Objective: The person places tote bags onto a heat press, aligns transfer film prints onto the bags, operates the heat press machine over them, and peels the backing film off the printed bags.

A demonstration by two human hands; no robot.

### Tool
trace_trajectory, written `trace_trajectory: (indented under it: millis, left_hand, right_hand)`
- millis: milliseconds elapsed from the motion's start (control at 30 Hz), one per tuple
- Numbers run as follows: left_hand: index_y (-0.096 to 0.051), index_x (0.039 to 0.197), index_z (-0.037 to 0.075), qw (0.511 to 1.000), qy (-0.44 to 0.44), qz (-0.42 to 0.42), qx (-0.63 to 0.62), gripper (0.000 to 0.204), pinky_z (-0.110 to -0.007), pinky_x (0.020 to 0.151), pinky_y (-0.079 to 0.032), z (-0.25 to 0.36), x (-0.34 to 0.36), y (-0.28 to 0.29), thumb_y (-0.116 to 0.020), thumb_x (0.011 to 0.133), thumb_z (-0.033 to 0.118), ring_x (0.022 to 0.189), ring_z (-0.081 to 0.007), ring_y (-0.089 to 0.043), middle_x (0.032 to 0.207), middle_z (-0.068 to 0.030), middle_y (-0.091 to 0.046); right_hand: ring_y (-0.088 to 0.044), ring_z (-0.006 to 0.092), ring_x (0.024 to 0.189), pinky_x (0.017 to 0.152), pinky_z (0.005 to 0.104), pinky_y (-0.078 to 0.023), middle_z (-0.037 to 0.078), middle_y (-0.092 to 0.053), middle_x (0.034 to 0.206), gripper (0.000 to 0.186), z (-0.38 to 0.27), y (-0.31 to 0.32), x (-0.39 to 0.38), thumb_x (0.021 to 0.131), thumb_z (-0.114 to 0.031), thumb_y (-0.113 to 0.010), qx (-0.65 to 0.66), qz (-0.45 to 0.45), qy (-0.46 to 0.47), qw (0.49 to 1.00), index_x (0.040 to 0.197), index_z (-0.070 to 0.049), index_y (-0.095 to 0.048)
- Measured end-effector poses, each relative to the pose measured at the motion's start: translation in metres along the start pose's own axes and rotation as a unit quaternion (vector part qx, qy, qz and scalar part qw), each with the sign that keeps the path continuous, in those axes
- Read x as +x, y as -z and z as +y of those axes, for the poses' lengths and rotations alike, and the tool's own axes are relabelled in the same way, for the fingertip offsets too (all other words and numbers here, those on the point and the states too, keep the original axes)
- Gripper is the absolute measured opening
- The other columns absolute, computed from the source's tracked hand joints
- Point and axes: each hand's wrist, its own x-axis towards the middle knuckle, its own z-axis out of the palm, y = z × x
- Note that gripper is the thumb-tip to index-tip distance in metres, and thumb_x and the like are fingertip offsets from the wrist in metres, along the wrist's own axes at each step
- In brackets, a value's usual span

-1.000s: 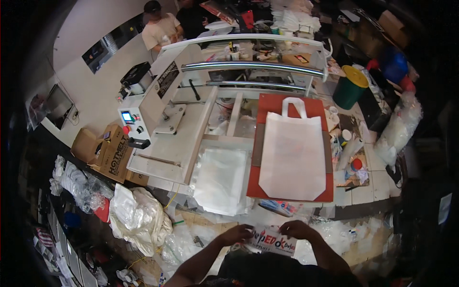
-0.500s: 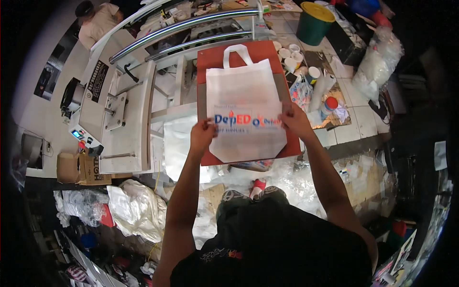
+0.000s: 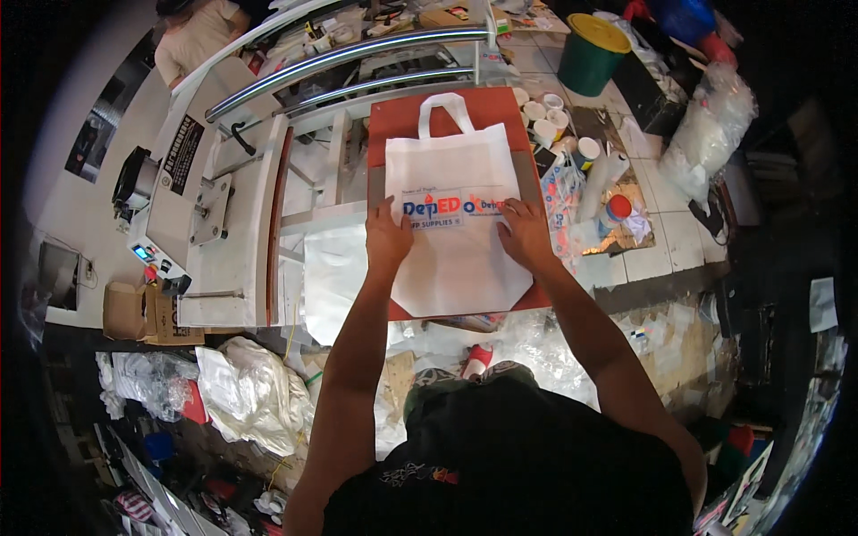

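White fabric is forming a flat bag (image 3: 460, 272), which is lying on a red board (image 3: 492, 105) with its looped handle pointing away from the wearer. Across the bag's middle, a thin printed sheet (image 3: 440, 211) is resting between the two hands; it is carrying large blue and orange-red lettering, with smaller lines of dark print above and below, and its right end is partly disappearing under the fingers. At the left, a black label (image 3: 181, 154) with rows of pale characters is running along the arm of a white machine (image 3: 159, 230). Bold dark letters are marking the side of a cardboard box (image 3: 170, 314), and a small pale and red motif is showing on the wearer's black shirt (image 3: 500, 456).

The left hand (image 3: 389, 237) is lying half open, thumb standing apart from the fingers, and is touching the bag at the sheet's left edge. The right hand (image 3: 525, 234) is mirroring it at the right edge, fingers loosely bent and resting on the print, thumb pointing inward. Neither hand is clenching. Beyond the board, a green bucket (image 3: 590, 67) is standing under a yellow lid.
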Motion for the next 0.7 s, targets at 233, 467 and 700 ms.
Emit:
trace_trajectory:
  millis: [233, 467, 700]
  left_hand:
    - [-0.060, 0.123, 0.007, 0.984, -0.110, -0.096, 0.102, 0.040, -0.046, 0.095, -0.043, -0.008, -0.019, 0.008, -0.063, 0.085, 0.021, 0.109, -0.0351, -0.054, 0.123, -0.0118, -0.059]
    - [-0.060, 0.116, 0.003, 0.992, -0.117, 0.010, 0.033, 0.035, -0.046, 0.091, -0.046, -0.061, -0.036, 0.125, -0.062, 0.083, 0.015, 0.103, -0.0378, -0.057, 0.120, -0.0149, -0.061]
    - [-0.049, 0.122, 0.001, 0.930, 0.057, 0.204, 0.299, 0.048, -0.047, 0.080, -0.052, -0.186, -0.032, 0.363, -0.065, 0.079, 0.016, 0.099, -0.0384, -0.062, 0.121, -0.0218, -0.054]
  right_hand:
    - [-0.052, 0.0319, 0.114, 0.096, 0.0438, -0.044, 0.010, -0.058, 0.123, 0.035, -0.009, 0.000, 0.002, 0.082, -0.016, -0.066, -0.001, -0.017, -0.029, 0.999, 0.115, -0.005, -0.063]
    - [-0.050, 0.0342, 0.121, 0.102, 0.0465, -0.039, 0.016, -0.056, 0.128, 0.039, -0.005, 0.037, -0.041, 0.082, -0.011, -0.070, 0.090, 0.172, -0.022, 0.981, 0.119, -0.005, -0.059]
    - [-0.052, 0.0399, 0.117, 0.097, 0.0503, -0.043, 0.024, -0.060, 0.117, 0.033, 0.032, 0.081, -0.263, 0.089, -0.024, -0.063, -0.209, 0.029, -0.292, 0.933, 0.110, 0.002, -0.063]
